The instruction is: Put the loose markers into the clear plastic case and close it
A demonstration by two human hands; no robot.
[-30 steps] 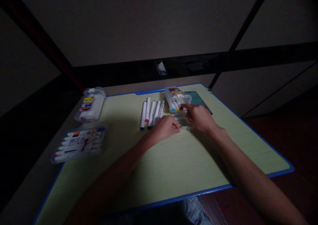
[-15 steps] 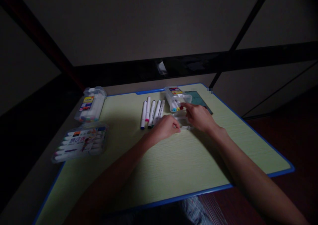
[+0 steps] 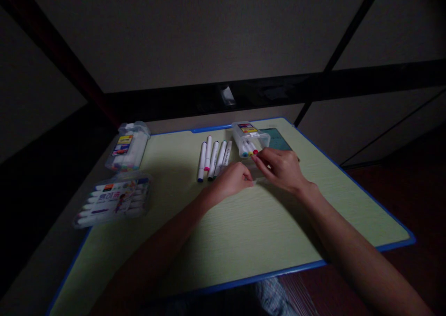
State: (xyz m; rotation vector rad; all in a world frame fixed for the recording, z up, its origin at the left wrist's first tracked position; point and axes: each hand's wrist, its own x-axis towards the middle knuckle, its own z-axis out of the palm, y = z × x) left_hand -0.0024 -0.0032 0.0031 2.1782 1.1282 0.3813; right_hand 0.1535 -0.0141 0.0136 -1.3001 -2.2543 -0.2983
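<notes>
A clear plastic marker case [image 3: 241, 137] lies open at the back right of the table, its yellow-and-dark label facing up. Inside it are a few white markers with blue, yellow and red ends [image 3: 255, 152] toward me. My right hand [image 3: 280, 167] is closed in a pinch at these ends, thumb and forefinger against a marker; which one is partly hidden. My left hand [image 3: 234, 179] curls its fingers on the near edge of the case's clear lid [image 3: 259, 180], which lies flat on the table. Left of the case, several white markers [image 3: 213, 160] lie side by side.
Two more clear marker cases stand at the left: one upright-looking case [image 3: 130, 146] at the back and a flat one [image 3: 114, 200] nearer. A dark green flat device or board [image 3: 278, 139] lies behind my right hand. The table [image 3: 251, 232] has a blue edge; a wall rises behind.
My right hand has gone from a pointing forefinger at the red marker end to a thumb-and-forefinger pinch there. My left hand stays on the lid.
</notes>
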